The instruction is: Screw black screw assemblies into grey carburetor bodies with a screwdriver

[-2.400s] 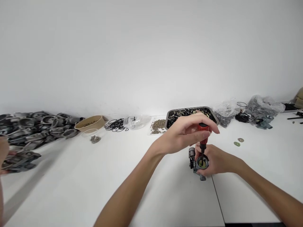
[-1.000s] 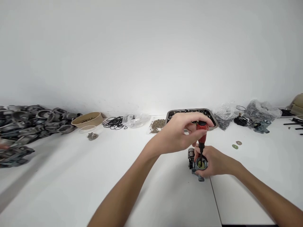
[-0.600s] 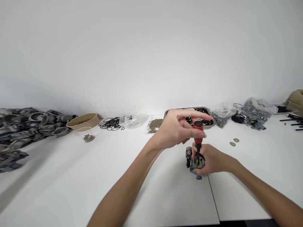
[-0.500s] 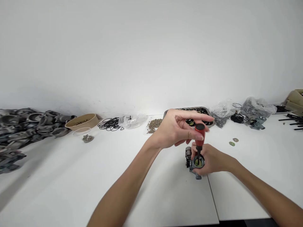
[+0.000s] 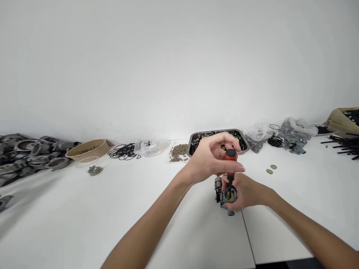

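Note:
A red-handled screwdriver (image 5: 230, 157) with a black cap stands almost upright, its handle between the thumb and fingers of my left hand (image 5: 209, 155). Its tip reaches down into the round bore of a grey metal carburetor body (image 5: 218, 186), where a brass-coloured disc (image 5: 230, 195) shows. Around the carburetor's right side wraps my right hand (image 5: 246, 188), keeping it tilted with the bore facing up. The spot where the tip meets the disc is too small to make out.
A metal tray (image 5: 192, 149) of small parts lies behind my hands, beside a heap of brass pieces (image 5: 179, 152). Metal castings (image 5: 30, 153) pile up at left, near a tan bowl (image 5: 106, 147). Two thin discs (image 5: 269, 171), plastic bags (image 5: 297, 129) and black rods (image 5: 346, 142) lie at right.
The fingers of my left hand have curled closer round the screwdriver handle, and the hand has turned. The view has shifted slightly; my right hand keeps its hold on the carburetor.

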`<state>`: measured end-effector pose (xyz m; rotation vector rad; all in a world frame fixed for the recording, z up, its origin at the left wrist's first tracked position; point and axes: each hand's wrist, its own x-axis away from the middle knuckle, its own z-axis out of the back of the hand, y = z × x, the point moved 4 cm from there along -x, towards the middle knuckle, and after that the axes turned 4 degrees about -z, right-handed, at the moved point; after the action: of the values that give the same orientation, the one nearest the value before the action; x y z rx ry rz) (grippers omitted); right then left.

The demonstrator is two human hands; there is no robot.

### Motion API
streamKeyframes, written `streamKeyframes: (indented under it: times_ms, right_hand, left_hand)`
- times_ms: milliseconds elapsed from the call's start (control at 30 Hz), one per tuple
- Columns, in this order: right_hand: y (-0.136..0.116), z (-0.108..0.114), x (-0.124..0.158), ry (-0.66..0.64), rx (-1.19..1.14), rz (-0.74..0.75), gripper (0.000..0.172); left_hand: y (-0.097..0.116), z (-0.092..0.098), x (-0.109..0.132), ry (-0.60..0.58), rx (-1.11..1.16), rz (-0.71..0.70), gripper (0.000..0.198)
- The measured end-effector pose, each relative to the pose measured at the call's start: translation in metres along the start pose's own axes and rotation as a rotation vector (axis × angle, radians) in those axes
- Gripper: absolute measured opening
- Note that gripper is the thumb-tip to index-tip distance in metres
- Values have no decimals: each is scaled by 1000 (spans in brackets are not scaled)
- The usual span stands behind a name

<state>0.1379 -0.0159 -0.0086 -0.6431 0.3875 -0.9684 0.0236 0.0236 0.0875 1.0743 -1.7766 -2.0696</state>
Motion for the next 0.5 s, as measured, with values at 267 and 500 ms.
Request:
streamKeyframes:
  times_ms: [267,500]
  right_hand:
    - [0,-1,-1,11,-16,35,24]
    - [1,0,-1,9,-7,17,28]
  left_hand:
    - [-12,11,-6,78,47,-29,39]
    - [6,6,2,-10,-94,-43,22]
